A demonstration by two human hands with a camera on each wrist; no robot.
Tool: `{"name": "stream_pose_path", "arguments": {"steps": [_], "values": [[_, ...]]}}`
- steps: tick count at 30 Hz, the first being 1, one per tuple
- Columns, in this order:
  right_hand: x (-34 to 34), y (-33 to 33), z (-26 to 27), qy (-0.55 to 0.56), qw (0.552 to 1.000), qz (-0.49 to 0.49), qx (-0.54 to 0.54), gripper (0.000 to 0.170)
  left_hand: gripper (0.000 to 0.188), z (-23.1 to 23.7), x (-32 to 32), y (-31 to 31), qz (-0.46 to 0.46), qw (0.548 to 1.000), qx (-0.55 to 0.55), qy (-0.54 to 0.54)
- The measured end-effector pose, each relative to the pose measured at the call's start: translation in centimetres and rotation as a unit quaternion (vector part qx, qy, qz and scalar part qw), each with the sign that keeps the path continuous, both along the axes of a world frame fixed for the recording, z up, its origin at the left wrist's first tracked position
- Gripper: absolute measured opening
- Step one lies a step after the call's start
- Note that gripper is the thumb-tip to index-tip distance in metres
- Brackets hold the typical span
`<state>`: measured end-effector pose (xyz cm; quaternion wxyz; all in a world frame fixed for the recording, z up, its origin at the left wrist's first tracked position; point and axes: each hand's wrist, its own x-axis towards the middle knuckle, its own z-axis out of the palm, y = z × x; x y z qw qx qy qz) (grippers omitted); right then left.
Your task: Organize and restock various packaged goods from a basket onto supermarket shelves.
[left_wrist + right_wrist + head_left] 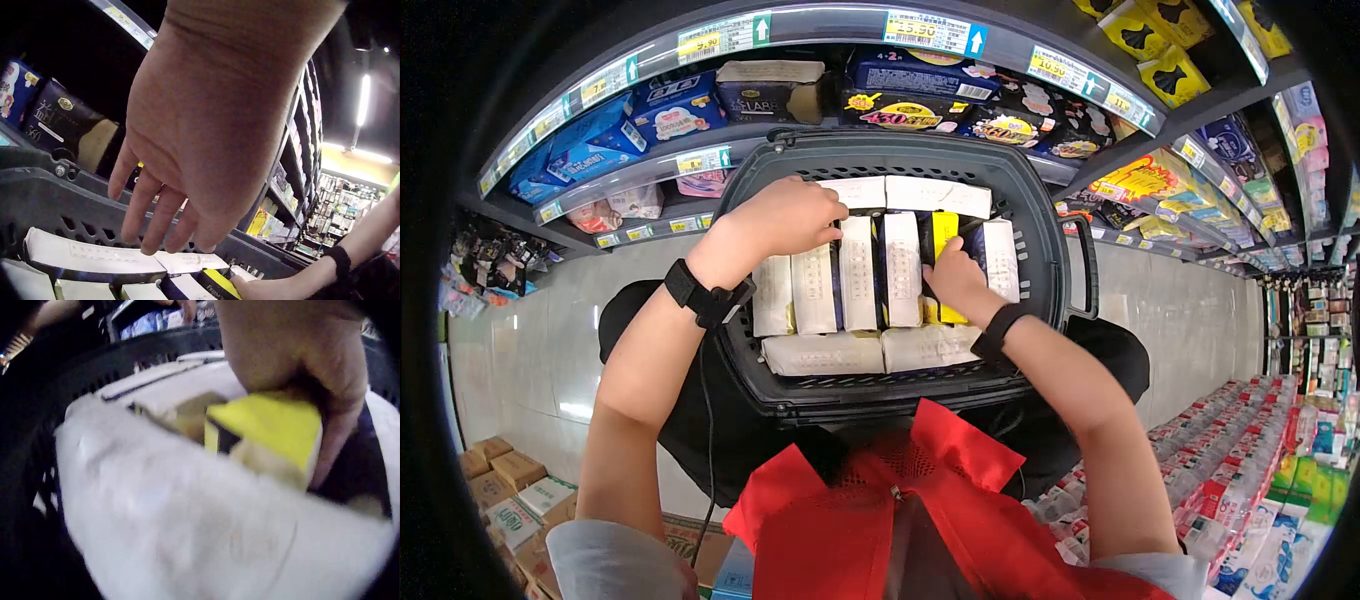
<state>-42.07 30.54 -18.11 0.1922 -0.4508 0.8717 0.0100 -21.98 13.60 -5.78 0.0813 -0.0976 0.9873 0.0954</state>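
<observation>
Set close before the person, the basket [850, 398] seems placed for both hands to reach. The right hand [960, 278] grips the yellow pack [945, 232], upright between white packs [858, 285] whose snug rows probably steady it; the left hand [785, 215] hangs above, fingers loosely extended. Beyond stands a shelf [1005, 50].

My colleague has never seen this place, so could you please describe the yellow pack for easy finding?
Find the large dark basket in front of the shelves. In its middle row of mostly white-topped packs, look toward the right end, where the right hand grips the yellow pack. Its bright yellow upper face sets it apart from its white-topped neighbours.
</observation>
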Motion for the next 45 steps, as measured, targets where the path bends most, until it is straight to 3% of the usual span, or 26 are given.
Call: {"name": "stream_pose_path", "arguments": {"steps": [2, 3, 5, 7, 8, 11, 12, 13, 14, 15, 18, 20, 21, 24, 26, 27, 29, 31, 33, 34, 36, 37, 39, 41, 43, 45], "values": [[-1.4, -1.2, 0.8, 0.001, 0.989, 0.102, 0.110, 0.080, 0.023, 0.1, 0.4, -0.1, 0.001, 1.000, -0.001, -0.012], [-0.2, -1.9, 7.6, -0.045, 0.967, 0.178, 0.177, 0.068, 0.023, 0.3, 0.6, -0.1, 0.003, 1.000, -0.001, -0.001], [-1.2, -2.7, 8.8, -0.106, 0.937, 0.235, 0.235, 0.048, 0.023, 0.3, 1.0, -0.2, 0.010, 1.000, -0.002, 0.012], [-2.0, -2.2, 5.0, -0.181, 0.925, 0.198, 0.269, 0.030, 0.023, 0.5, 0.9, -0.2, 0.004, 1.000, -0.008, 0.008], [-1.9, -1.4, 4.3, -0.174, 0.948, 0.203, 0.173, 0.025, 0.024, 0.6, 0.9, -0.2, 0.007, 1.000, -0.008, 0.012], [-1.6, -1.4, 4.1, -0.135, 0.947, 0.262, 0.128, 0.026, 0.023, 0.4, 0.6, -0.1, -0.003, 0.999, -0.035, -0.003], [-1.5, -1.9, 6.3, -0.154, 0.930, 0.290, 0.165, 0.024, 0.024, -0.3, 0.5, -0.2, 0.001, 0.999, -0.039, -0.009], [-2.1, -2.2, 4.9, -0.052, 0.907, 0.385, 0.164, 0.025, 0.025, -0.7, 0.3, -0.3, 0.003, 0.999, -0.043, -0.017], [-1.7, -2.7, 7.0, -0.066, 0.912, 0.356, 0.194, 0.024, 0.025, -0.4, 0.2, -0.3, -0.005, 0.999, -0.042, -0.015], [-2.9, -2.8, 4.8, -0.045, 0.906, 0.395, 0.144, 0.026, 0.026, -0.2, 0.2, -0.2, -0.013, 0.999, -0.038, -0.017], [-2.7, -1.9, 2.2, -0.078, 0.928, 0.352, 0.098, 0.044, 0.027, -0.4, 0.2, -0.1, -0.018, 0.999, -0.036, -0.009], [-2.6, -1.3, 3.1, -0.100, 0.935, 0.331, 0.076, 0.046, 0.025, -0.7, 0.3, -0.3, -0.020, 0.999, -0.034, -0.011], [-2.8, -1.4, 4.1, -0.100, 0.920, 0.360, 0.113, 0.047, 0.024, -0.9, 0.3, -0.4, -0.019, 0.999, -0.031, -0.016], [-3.5, -1.2, 3.8, -0.133, 0.927, 0.324, 0.137, 0.045, 0.024, -0.7, 0.1, -0.4, -0.024, 1.000, 0.007, 0.008], [-3.9, 0.1, -0.6, -0.123, 0.929, 0.350, 0.003, 0.046, 0.024, 0.8, -0.4, 0.4, -0.019, 0.997, 0.059, 0.051], [-3.6, 0.5, 0.5, -0.113, 0.919, 0.375, -0.036, 0.047, 0.024, 2.0, -0.9, 0.9, -0.016, 0.989, 0.114, 0.096], [-2.9, 0.1, 4.4, -0.133, 0.927, 0.347, 0.055, 0.048, 0.023, 4.7, -2.8, 1.6, -0.012, 0.977, 0.152, 0.147], [-2.3, 0.0, 9.5, -0.151, 0.920, 0.353, 0.076, 0.044, 0.021, 8.1, -5.2, 1.5, -0.009, 0.927, 0.142, 0.347], [-2.2, 0.5, 14.4, -0.132, 0.919, 0.371, -0.004, 0.038, 0.022, 11.7, -8.3, 0.3, 0.064, 0.891, 0.139, 0.427], [-2.4, 0.9, 16.2, -0.136, 0.919, 0.369, -0.008, 0.038, 0.024, 13.9, -10.4, -0.8, 0.051, 0.876, 0.120, 0.465], [-3.3, 1.8, 18.5, -0.177, 0.889, 0.349, -0.238, 0.033, 0.030, 16.9, -15.8, -4.2, 0.064, 0.846, 0.079, 0.523], [-3.8, 2.2, 18.7, -0.179, 0.889, 0.345, -0.243, 0.033, 0.034, 17.7, -18.8, -6.3, 0.088, 0.833, 0.056, 0.544], [-4.9, 2.9, 18.8, -0.078, 0.920, 0.312, -0.223, 0.030, 0.041, 20.2, -24.1, -8.8, 0.217, 0.851, -0.041, 0.476], [-5.8, 3.9, 17.2, -0.027, 0.937, 0.296, -0.185, 0.032, 0.051, 20.9, -29.2, -14.4, 0.186, 0.875, -0.084, 0.439], [-6.7, 4.6, 15.5, -0.009, 0.971, 0.238, -0.025, 0.033, 0.053, 21.7, -32.2, -16.0, 0.199, 0.884, -0.120, 0.405], [-7.2, 5.1, 16.0, -0.014, 0.973, 0.229, -0.020, 0.032, 0.054, 22.0, -34.3, -17.1, 0.213, 0.891, -0.153, 0.371]]}}
